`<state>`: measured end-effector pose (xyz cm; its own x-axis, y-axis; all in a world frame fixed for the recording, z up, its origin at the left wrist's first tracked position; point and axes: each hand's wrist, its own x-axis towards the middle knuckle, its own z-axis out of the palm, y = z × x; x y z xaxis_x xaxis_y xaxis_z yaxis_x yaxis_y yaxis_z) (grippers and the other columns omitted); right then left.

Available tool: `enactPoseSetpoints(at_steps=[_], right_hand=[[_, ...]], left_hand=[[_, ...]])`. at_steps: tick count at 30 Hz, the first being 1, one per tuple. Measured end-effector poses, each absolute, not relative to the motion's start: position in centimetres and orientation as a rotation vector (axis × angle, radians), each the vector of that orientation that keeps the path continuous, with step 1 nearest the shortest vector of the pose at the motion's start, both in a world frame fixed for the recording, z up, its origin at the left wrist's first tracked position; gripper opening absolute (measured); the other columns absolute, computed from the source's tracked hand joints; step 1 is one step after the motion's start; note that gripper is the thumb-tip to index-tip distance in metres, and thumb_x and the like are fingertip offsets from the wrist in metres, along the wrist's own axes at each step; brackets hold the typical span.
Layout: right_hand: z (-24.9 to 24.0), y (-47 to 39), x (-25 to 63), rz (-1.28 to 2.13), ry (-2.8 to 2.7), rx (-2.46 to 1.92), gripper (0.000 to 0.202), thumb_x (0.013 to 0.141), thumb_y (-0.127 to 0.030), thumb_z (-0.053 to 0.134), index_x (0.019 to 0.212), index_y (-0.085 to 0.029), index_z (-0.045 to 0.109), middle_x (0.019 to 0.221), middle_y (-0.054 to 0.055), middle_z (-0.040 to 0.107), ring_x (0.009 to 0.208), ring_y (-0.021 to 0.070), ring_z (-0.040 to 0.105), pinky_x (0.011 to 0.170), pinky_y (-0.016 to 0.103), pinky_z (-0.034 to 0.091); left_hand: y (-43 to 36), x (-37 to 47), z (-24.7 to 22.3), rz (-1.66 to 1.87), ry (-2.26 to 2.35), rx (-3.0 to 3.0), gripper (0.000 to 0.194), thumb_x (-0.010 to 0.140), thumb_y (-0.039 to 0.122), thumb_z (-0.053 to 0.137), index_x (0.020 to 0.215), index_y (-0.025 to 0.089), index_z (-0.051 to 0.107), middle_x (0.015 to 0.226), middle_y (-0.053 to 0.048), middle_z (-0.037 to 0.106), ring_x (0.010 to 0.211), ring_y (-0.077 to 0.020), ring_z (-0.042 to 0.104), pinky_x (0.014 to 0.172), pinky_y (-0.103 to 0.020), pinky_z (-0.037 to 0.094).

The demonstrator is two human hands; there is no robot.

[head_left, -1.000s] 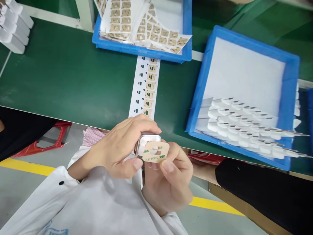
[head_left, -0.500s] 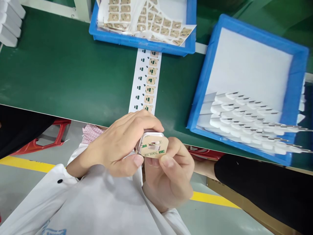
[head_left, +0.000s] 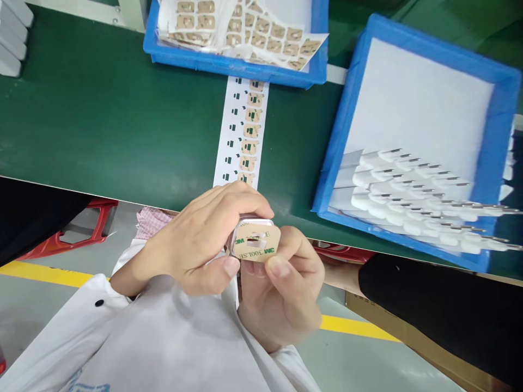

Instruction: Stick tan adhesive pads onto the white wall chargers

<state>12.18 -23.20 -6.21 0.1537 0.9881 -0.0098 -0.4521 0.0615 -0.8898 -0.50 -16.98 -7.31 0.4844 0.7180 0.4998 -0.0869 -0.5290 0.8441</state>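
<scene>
My left hand (head_left: pixel 200 234) is wrapped round a white part with rounded corners (head_left: pixel 261 221), most of which its fingers hide. Against the end of that part sits a tan adhesive sticker (head_left: pixel 255 249) printed with green 3M 300LSE lettering, with a slot in its middle. The thumb and forefinger of my right hand (head_left: pixel 288 283) pinch the sticker's lower right corner. Just beyond my hands, a white sheet of tan adhesive stickers (head_left: pixel 241 130) lies on the green table (head_left: pixel 102 120).
A blue tray (head_left: pixel 232 65) at the back holds more sticker sheets. To the right, another blue tray (head_left: pixel 333 163) carries rows of white parts with metal prongs (head_left: pixel 408 201). White pieces (head_left: pixel 12 43) stand at the far left. Dark-sleeved people sit on both sides.
The sticker has shifted slightly to the left against the white part's end, still pinched by my right hand. My left hand stays in place. The view has tilted slightly.
</scene>
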Motion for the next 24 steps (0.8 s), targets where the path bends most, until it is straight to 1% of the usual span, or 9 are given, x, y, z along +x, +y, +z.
enactPoseSetpoints(at_steps=[11,15,20,24], right_hand=[[-6.19,-23.07,12.17,1.245,-0.767,-0.951,0.028,0.089,-0.030,0.069,0.069,-0.023,0.051,0.058,-0.006,0.043,0.053,0.0105,0.039,0.053,0.026,0.036],[-6.25,-23.01,12.24,1.239,-0.765,-0.972,0.027,0.089,-0.031,0.069,0.070,-0.023,0.051,0.058,-0.006,0.043,0.052,0.0106,0.038,0.053,0.026,0.037],[-6.39,-22.87,12.25,1.244,-0.773,-0.955,0.027,0.089,-0.029,0.069,0.070,-0.022,0.051,0.059,-0.006,0.043,0.052,0.0097,0.038,0.054,0.025,0.037],[-6.45,-22.78,12.18,1.216,-0.785,-1.020,0.029,0.090,-0.032,0.068,0.070,-0.023,0.050,0.058,-0.006,0.042,0.052,0.0105,0.038,0.054,0.026,0.038]], left_hand=[[-16.68,-0.17,-7.79,1.197,0.497,1.878,0.035,0.101,0.049,0.039,0.120,0.021,0.045,0.101,-0.007,0.058,0.091,-0.0216,0.057,0.076,-0.040,0.055],[-16.60,-0.17,-7.85,1.196,0.495,1.888,0.034,0.101,0.049,0.039,0.120,0.022,0.045,0.101,-0.007,0.057,0.089,-0.0214,0.057,0.075,-0.040,0.055],[-16.45,-0.19,-7.85,1.198,0.522,1.917,0.031,0.101,0.048,0.040,0.118,0.023,0.045,0.099,-0.006,0.058,0.089,-0.0215,0.057,0.074,-0.041,0.055],[-16.34,-0.08,-7.89,1.207,0.528,1.922,0.030,0.101,0.047,0.040,0.118,0.024,0.045,0.097,-0.006,0.058,0.088,-0.0220,0.057,0.072,-0.041,0.055]])
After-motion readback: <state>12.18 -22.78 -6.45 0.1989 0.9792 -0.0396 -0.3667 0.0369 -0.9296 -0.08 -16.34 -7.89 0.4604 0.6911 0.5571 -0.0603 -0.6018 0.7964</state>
